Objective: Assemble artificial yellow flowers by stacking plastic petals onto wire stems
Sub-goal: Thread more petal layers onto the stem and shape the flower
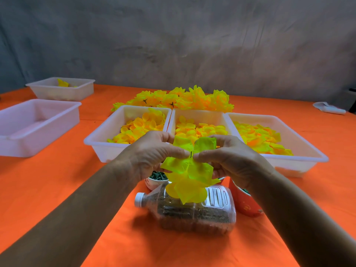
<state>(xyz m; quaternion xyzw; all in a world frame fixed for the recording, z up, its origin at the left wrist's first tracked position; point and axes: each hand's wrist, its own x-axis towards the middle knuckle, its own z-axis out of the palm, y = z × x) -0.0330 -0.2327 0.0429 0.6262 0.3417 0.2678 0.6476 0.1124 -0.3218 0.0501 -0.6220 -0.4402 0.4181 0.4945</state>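
Note:
A yellow flower of stacked plastic petals [187,174] hangs in front of me above the table. A thin dark stem tip [190,154] pokes out through its middle. My left hand [152,153] pinches the petals from the left, thumb right beside the stem. From the right, my right hand [229,157] pinches them too. Both sets of fingers curl behind the petals, partly hidden. Three white trays of loose yellow petals stand behind: left tray [100,145], middle tray [198,113], right tray [300,157]. Finished yellow flowers [179,99] lie heaped beyond them.
A clear plastic bottle [192,211] of brown grains lies on its side under the flower. A white cup of dark green pieces [157,179] and a red cup [244,203] flank it. Two more white trays [34,128] [61,89] stand at the far left on the orange cloth.

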